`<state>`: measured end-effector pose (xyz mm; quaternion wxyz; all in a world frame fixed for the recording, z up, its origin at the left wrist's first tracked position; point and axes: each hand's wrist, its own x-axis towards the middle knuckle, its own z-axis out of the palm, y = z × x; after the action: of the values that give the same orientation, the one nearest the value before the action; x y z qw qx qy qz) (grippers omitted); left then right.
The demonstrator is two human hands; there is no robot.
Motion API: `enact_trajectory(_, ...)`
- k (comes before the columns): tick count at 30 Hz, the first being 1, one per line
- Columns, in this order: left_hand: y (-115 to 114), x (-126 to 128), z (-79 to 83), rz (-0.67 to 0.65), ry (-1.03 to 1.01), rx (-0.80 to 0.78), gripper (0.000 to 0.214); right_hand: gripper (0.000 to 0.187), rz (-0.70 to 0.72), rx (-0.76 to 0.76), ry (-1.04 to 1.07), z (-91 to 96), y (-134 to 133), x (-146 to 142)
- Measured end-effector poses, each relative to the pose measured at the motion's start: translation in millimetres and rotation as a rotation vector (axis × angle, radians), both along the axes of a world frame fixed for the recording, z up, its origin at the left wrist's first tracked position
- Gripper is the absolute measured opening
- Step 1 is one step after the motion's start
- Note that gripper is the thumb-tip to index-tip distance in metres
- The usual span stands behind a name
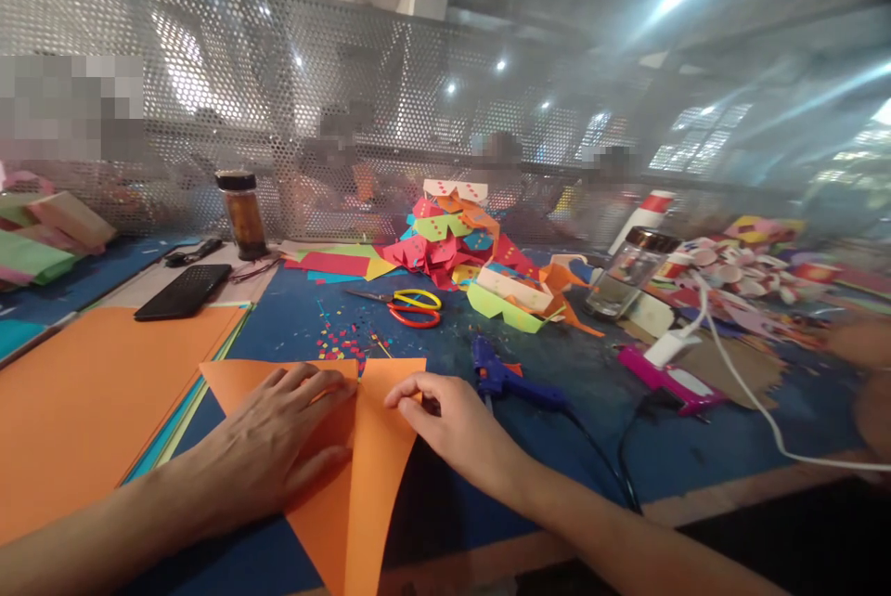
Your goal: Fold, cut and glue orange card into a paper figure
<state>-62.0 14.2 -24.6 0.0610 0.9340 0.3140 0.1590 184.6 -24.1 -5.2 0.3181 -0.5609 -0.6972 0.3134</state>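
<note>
An orange sheet of paper (372,475), creased or folded lengthwise, lies on the blue tabletop and hangs over its near edge. My left hand (289,429) rests flat on its left part, fingers loosely spread and holding it down. On the right part, my right hand (442,410) is closed, with thumb and forefinger pinched at the paper's right edge. Just beyond the paper are small coloured paper bits (348,341) and scissors (414,306) with yellow and red handles. A blue glue gun (515,378) lies right of my right hand.
Left is a stack of orange sheets (90,392) with a black phone (183,291) at its far edge. A jar of brown liquid (241,215), a pile of paper cutouts (452,243), a glass jar (626,276) and a pink power strip (668,382) with cables stand farther off. A perforated metal screen (278,113) closes the back.
</note>
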Motion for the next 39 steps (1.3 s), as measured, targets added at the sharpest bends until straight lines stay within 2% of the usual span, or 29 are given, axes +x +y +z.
enact_trajectory(4,0.7,-0.7,0.9,-0.015,0.024,0.014,0.043,0.026,-0.028,0.025,-0.077,-1.0,-0.7,2.5)
enact_trajectory(9,-0.6,-2.5,5.3,-0.021,0.047,-0.01,0.043,0.02,-0.012,0.05,-0.007,4.2,-5.1,4.2)
enact_trajectory(13,-1.3,-5.2,3.4,-0.031,0.037,-0.026,0.055,0.025,0.029,-0.078,0.098,10.5,-14.1,0.1)
enact_trajectory(16,-1.4,-5.9,1.6,-0.037,0.036,-0.009,0.055,0.024,0.044,-0.158,0.196,13.1,-21.6,-5.7)
enact_trajectory(25,-3.7,-5.0,8.5,-0.046,0.08,-0.009,0.045,0.01,-0.077,-0.01,0.112,-1.0,-26.1,-9.5)
enact_trajectory(29,-3.4,-3.6,9.4,-0.044,0.068,0.003,0.04,0.016,-0.098,0.031,0.057,-5.5,-25.0,-6.3)
enact_trajectory(35,-3.8,-1.6,11.9,-0.059,0.053,0.018,0.042,0.019,-0.057,0.136,0.007,-4.9,-25.2,-4.4)
enact_trajectory(39,-5.6,-0.6,13.8,-0.1,0.026,0.053,0.031,0.019,-0.065,0.165,-0.03,-4.3,-26.1,-3.9)
